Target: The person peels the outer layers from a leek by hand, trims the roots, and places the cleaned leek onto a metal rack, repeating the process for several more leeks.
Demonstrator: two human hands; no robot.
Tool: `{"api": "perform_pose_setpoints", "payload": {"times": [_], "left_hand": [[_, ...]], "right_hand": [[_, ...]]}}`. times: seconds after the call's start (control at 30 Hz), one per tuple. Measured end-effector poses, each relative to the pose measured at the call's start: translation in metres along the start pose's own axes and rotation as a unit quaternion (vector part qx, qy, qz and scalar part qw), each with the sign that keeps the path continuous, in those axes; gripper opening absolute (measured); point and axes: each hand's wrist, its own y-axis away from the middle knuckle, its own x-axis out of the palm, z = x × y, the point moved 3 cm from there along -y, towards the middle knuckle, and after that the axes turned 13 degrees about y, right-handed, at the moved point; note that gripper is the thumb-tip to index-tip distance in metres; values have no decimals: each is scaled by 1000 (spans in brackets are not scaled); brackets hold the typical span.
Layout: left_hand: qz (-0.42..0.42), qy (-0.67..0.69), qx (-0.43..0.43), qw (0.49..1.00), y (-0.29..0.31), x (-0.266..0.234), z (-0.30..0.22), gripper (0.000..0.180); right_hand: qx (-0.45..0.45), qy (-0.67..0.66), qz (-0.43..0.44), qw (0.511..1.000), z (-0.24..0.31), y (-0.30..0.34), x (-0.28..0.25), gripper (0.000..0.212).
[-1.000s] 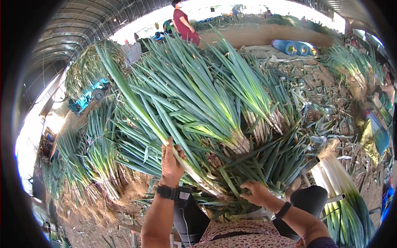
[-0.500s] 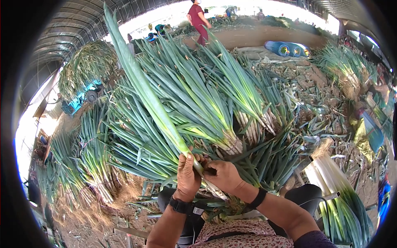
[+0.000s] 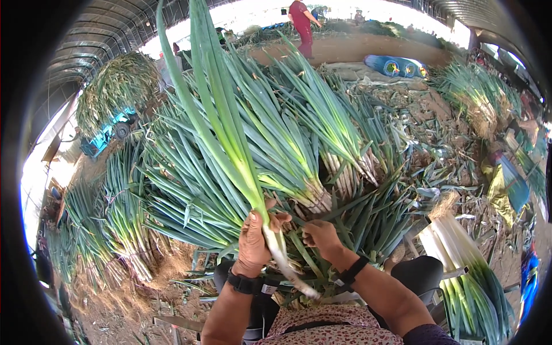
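Note:
My left hand [image 3: 256, 241] is closed around a long green onion [image 3: 280, 253], just where its white stalk turns green. The onion's leaves fan upward past the top of the picture, and its root end slants down toward my lap. A little to the right, apart from the stalk, my right hand [image 3: 323, 240] has its fingers curled in; whatever they hold, if anything, does not show. Ahead of both hands lies a big pile of green onions [image 3: 293, 138], leaves pointing away and white ends toward me. Loose green leaves [image 3: 371, 224] lie just beyond the right hand.
A bundle of trimmed green onions [image 3: 454, 241] lies by my right knee. More onion bunches [image 3: 135, 247] with roots stand at the left. Behind are a blue cart [image 3: 109, 132] loaded with leaves, rolled blue netting [image 3: 394, 66] and a person in dark red [image 3: 301, 29]. Leaf scraps litter the ground.
My right hand has come off the stalk and moved right. The onion now stands more upright, its leaves spread wider and its white stalk showing clearly. The person behind has moved right.

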Motion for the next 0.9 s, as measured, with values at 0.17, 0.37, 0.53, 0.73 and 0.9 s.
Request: {"api": "perform_pose_setpoints", "payload": {"times": [0.17, 0.37, 0.53, 0.73, 0.9], "left_hand": [[-47, -55, -9, 997, -6, -7, -4, 56], [-23, -101, -30, 994, 1, -8, 14, 54], [8, 11, -92, 996, -7, 12, -5, 50], [-44, 34, 3, 998, -26, 11, -45, 43], [-78, 59, -28, 995, -19, -3, -33, 44]], "right_hand": [[-103, 39, 75, 991, 35, 44, 18, 40], [-95, 149, 119, 977, 37, 34, 34, 30], [-52, 498, 183, 846, -45, 16, 15, 27], [-94, 632, 17, 769, -156, 28, -88, 36], [-273, 168, 58, 946, 25, 48, 25, 32]]}}
